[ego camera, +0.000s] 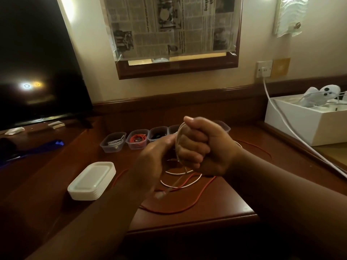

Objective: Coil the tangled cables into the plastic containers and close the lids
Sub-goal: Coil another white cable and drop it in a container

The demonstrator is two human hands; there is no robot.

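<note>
A person's two bare hands met above the middle of a dark, polished wooden tabletop (216,201). The right hand (202,147) was curled into a fist around a loop of thin white cable (180,185), thumb up; the cable hung down from the fist to loose rings lying on the wood near the front edge. The left hand (152,158) was blurred, its fingers reaching to the loop beside the fist; whether it pinched the cable could not be told. A thin red cable (174,212) sprawled in wide curves under and around the white one, reaching toward the right edge.

Behind the hands, partly hidden by them, a row of small clear plastic containers (113,142) stood open toward the back edge; the leftmost held a white cable, the next container (137,140) a red coil, the third something dark. A stack of white, rounded rectangular lids (92,181) sat toward the left front. A dark television screen (35,62) stood at the back left corner, and a white box (308,124) at the right, with a thick white cord (281,117) running from a wall socket (264,68) across it
</note>
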